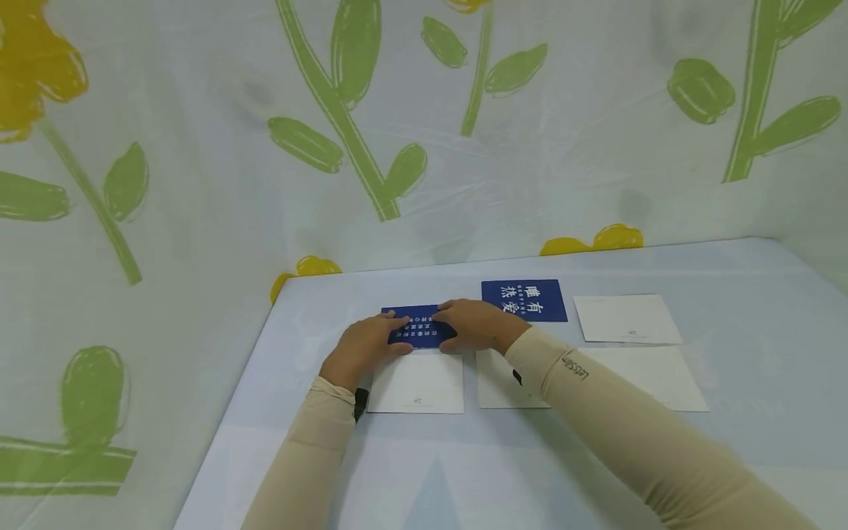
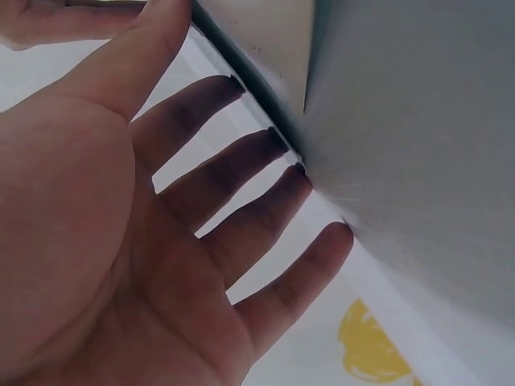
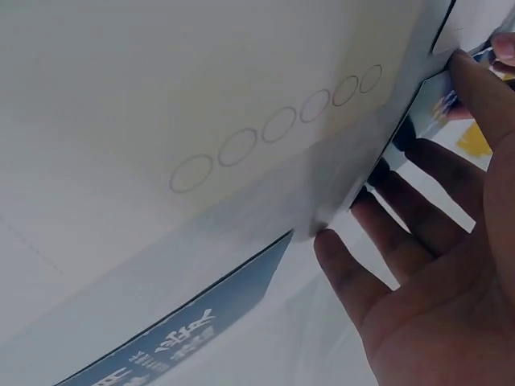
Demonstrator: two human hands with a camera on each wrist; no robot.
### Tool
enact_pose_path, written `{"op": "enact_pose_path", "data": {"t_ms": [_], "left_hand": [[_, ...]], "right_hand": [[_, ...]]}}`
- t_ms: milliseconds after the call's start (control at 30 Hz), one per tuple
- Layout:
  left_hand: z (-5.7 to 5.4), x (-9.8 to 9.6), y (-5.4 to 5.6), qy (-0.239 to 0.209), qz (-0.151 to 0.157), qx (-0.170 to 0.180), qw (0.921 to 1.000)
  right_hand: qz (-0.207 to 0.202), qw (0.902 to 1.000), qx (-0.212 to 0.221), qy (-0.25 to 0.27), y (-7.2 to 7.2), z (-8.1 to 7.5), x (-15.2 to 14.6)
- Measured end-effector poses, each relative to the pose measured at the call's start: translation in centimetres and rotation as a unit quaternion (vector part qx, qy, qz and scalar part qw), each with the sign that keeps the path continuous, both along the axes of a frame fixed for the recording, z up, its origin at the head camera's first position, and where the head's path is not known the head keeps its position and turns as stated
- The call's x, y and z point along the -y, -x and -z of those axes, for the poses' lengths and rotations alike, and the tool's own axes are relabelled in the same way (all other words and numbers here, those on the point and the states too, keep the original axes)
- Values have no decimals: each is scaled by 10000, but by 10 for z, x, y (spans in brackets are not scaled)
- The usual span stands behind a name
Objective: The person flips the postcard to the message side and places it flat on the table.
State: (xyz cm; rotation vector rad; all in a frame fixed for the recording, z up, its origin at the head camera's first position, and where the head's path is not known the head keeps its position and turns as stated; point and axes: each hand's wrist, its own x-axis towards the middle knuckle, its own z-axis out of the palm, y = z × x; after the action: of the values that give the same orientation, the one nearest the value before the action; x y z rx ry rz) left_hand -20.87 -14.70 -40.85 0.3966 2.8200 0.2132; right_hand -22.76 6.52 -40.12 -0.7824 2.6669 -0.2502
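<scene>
A dark blue card [image 1: 424, 336] with white lettering lies flat on the table, with both hands at its ends. My left hand [image 1: 361, 346] touches its left end, thumb near the close edge; in the left wrist view the fingers [image 2: 265, 237] are spread and nearly straight, their tips on the surface. At the right end, my right hand [image 1: 473, 324] touches the card with extended fingers, thumb at the near edge. Just below the blue card is a white card [image 1: 417, 383] with a small mark. Part of the blue card is hidden by the fingers.
Another blue card [image 1: 553, 302] lies to the right. Beyond it is a white card [image 1: 626, 319], with a further white card [image 1: 652, 375] below. A cream card [image 1: 503, 386], partly under the right forearm, shows a row of circles in the right wrist view. A flower-patterned sheet [image 1: 232, 184] hangs behind.
</scene>
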Motion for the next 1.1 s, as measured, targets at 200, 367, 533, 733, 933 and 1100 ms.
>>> {"op": "enact_pose_path", "data": {"t_ms": [200,367,533,733,933,1100], "left_hand": [[-1,-1,0,-102,19,61,9999],[-1,0,0,-195,-20,236,9995],[-1,3,0,-272,-58,363,9990],[-1,6,2,-389,-105,573,9975],[-2,9,6,-552,-104,695,9960],[-4,9,5,-735,-147,702,9947]], "right_hand": [[-105,9999,10,-51,-1,-2,-2],[-89,9999,-27,-119,-4,-3,-3],[-168,9993,-114,-315,-7,-3,-1],[-407,9986,-323,-72,-6,-1,-5],[-187,9973,-233,670,-7,2,-11],[282,9945,-36,1005,-7,3,-11]]}}
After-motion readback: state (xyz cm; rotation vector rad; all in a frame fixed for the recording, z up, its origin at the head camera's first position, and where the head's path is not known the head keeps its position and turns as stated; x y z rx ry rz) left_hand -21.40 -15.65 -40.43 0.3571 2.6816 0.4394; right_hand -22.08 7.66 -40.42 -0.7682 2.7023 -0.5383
